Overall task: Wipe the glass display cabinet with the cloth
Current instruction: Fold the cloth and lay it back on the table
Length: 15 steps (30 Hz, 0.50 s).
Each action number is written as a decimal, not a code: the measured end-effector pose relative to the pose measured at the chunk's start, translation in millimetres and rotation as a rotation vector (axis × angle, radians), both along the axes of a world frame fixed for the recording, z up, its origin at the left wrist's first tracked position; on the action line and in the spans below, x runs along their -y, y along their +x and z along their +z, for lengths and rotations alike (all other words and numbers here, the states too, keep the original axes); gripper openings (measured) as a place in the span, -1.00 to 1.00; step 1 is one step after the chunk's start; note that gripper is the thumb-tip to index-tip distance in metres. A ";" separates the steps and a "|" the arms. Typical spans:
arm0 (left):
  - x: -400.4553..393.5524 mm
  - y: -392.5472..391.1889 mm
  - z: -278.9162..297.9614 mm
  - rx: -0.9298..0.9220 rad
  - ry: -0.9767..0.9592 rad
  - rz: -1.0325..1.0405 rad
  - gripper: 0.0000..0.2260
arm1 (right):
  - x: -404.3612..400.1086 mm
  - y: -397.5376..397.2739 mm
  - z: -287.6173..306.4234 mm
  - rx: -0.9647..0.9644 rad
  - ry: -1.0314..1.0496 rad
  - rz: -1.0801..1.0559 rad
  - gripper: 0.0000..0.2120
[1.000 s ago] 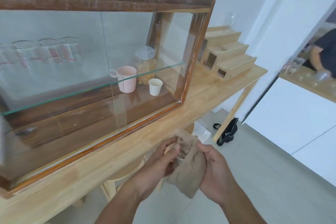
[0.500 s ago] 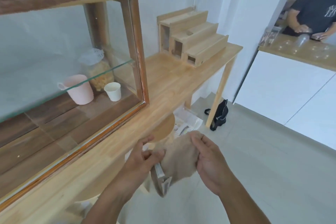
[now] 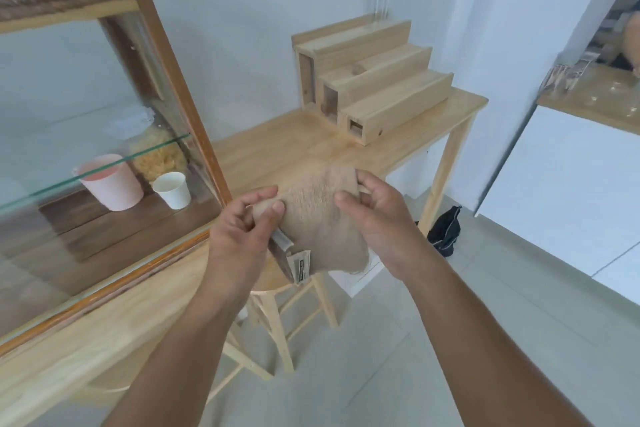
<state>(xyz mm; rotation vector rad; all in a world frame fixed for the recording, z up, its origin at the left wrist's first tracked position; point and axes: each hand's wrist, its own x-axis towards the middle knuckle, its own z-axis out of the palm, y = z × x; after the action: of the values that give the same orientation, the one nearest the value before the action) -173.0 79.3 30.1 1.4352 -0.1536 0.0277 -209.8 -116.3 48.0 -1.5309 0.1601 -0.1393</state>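
Note:
A beige cloth [image 3: 322,218] with a label tag hanging from its lower edge is held up between both hands, in front of the table's edge. My left hand [image 3: 239,236] pinches its left side; my right hand [image 3: 381,222] grips its right side. The wood-framed glass display cabinet [image 3: 180,87] stands on the wooden table [image 3: 284,149] to the left of my hands, apart from the cloth. Inside it, under a glass shelf, are a pink mug [image 3: 110,184], a white paper cup [image 3: 173,189] and a jar of snacks [image 3: 156,156].
A stepped wooden stand [image 3: 374,80] with a clear glass vessel on top sits at the table's far end. A wooden stool [image 3: 273,291] stands under my hands. A black bag [image 3: 445,232] lies on the floor by the table leg. A counter [image 3: 595,104] is at right.
The view has swung right, so the cabinet now sits further left. Both hands have lifted the cloth higher and spread it between them.

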 end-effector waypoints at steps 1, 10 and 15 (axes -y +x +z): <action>5.8 5.1 5.4 0.036 0.006 0.038 -0.85 | 3.4 8.2 6.1 0.023 -0.034 -0.007 -0.74; 25.1 59.6 41.5 0.151 0.061 0.122 -0.83 | 19.9 81.2 24.7 0.092 -0.036 0.040 -0.74; 21.8 95.5 39.6 0.158 0.097 0.087 -0.69 | 29.7 115.6 28.6 0.090 -0.029 0.218 -0.58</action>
<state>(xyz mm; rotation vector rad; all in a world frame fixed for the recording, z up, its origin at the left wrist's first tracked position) -77.6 57.5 69.6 1.5361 -0.2246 0.2078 -94.2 -146.0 76.6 -1.5569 -0.0811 -0.0375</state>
